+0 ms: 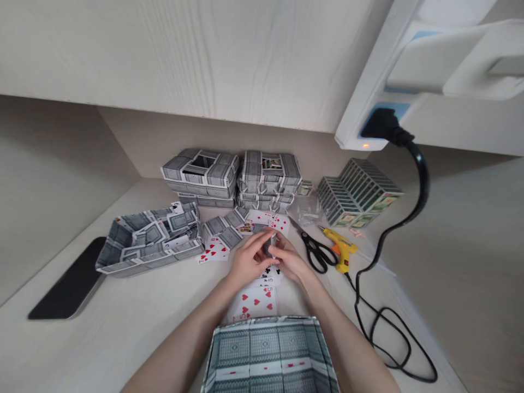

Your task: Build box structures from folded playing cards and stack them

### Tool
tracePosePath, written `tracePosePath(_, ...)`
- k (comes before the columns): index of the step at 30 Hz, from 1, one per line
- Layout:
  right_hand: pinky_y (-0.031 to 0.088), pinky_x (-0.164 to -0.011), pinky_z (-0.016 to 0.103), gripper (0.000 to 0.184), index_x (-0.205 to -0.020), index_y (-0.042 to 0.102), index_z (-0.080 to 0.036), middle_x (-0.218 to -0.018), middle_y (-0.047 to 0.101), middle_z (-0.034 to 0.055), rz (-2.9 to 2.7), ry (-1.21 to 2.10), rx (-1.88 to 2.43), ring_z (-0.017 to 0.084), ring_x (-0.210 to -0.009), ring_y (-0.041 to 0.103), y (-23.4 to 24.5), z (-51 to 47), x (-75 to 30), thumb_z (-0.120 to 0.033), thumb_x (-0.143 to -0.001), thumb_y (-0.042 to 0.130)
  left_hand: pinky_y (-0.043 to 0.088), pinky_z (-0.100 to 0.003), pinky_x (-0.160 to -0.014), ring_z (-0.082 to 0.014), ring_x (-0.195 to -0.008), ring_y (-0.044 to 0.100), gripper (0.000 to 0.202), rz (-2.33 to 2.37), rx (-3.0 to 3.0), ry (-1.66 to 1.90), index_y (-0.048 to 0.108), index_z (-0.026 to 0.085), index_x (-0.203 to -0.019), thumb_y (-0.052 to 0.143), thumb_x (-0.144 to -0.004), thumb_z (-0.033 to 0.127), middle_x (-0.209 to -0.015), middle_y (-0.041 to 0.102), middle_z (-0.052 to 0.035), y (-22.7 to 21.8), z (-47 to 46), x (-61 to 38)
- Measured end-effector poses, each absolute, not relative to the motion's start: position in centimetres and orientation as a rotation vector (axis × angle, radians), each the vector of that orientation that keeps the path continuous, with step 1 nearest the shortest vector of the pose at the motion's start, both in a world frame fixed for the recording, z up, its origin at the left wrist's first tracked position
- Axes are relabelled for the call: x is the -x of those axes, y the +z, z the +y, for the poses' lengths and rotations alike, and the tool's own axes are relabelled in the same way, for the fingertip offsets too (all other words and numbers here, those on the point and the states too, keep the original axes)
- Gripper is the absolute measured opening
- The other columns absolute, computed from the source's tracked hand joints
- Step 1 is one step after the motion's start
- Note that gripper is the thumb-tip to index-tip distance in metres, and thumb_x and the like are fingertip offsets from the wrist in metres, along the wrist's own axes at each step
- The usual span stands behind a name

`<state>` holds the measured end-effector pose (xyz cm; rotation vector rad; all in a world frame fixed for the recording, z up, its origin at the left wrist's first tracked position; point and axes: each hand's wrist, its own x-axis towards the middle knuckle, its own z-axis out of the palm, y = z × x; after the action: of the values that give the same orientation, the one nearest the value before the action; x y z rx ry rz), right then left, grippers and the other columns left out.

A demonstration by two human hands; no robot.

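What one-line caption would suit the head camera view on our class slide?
Left hand and right hand hold a card over loose cards, beside scissors and a glue gun.

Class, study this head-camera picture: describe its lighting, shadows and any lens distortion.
In the head view, the light is soft and even, with no strong glare; only faint shadows fall beneath the hands and scissors; the wide lens makes the near box loom large.
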<state>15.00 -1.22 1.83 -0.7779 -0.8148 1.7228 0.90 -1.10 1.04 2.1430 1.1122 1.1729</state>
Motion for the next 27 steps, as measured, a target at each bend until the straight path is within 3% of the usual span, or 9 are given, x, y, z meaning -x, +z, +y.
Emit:
tracePosePath(5,0.048,-0.068,0.028,0.053,-0.100,0.056,-0.024,-0.096,0.061,0.0028,-0.815,1.660,0.833,0.018,-0.081,0.059,1.79,-1.29,-14.74,-0.027,-0.053,0.079,0.044,-0.037,-0.094,-0.0209,-0.110,0.053,0.059,1.107,-2.159,1.182,0.047,0.030,-0.125,0.066,-0.070,0.041,-0.124,0.054,-0.0055,1.30,-1.31,-0.79)
tracePosePath(10,0.042,-0.055,0.023,0.034,-0.085,0.063,-0.019,-0.073,0.059,0.0006,-0.887,1.699,0.821,0.013,-0.063,0.053,1.98,-1.35,-14.74,-0.037,-0.060,0.075,0.044,-0.036,-0.094,-0.0212,-0.113,0.051,0.062,1.040,-2.172,1.190,0.046,0.027,-0.127,0.067,-0.070,0.040,-0.124,0.055,-0.0066,1.51,-1.41,-0.78)
tracePosePath(14,0.040,-0.054,0.022,0.025,-0.085,0.064,-0.019,-0.072,0.059,-0.0004,-0.871,1.694,0.831,0.013,-0.064,0.052,2.27,-1.39,-14.69,-0.029,-0.064,0.073,0.043,-0.036,-0.095,-0.0207,-0.113,0.051,0.063,1.019,-2.184,1.176,0.044,0.027,-0.128,0.066,-0.070,0.040,-0.123,0.055,-0.0061,1.54,-1.51,-0.77)
tracePosePath(25,0.044,-0.064,0.026,0.030,-0.086,0.060,-0.019,-0.078,0.061,-0.0006,-0.865,1.550,0.850,0.014,-0.068,0.055,1.84,-1.31,-14.56,-0.025,-0.060,0.073,0.038,-0.039,-0.101,-0.0219,-0.121,0.044,0.056,0.966,-2.204,1.116,0.041,0.026,-0.130,0.058,-0.078,0.036,-0.132,0.048,-0.0064,2.03,-1.66,-0.77)
tracePosePath(27,0.044,-0.069,0.028,0.035,-0.091,0.059,-0.020,-0.081,0.061,-0.0003,-0.901,1.452,0.865,0.016,-0.072,0.056,1.64,-1.17,-14.63,-0.025,-0.059,0.073,0.042,-0.039,-0.097,-0.0227,-0.118,0.046,0.054,0.950,-2.160,1.140,0.043,0.026,-0.129,0.058,-0.078,0.035,-0.133,0.045,-0.0076,2.00,-1.66,-0.74)
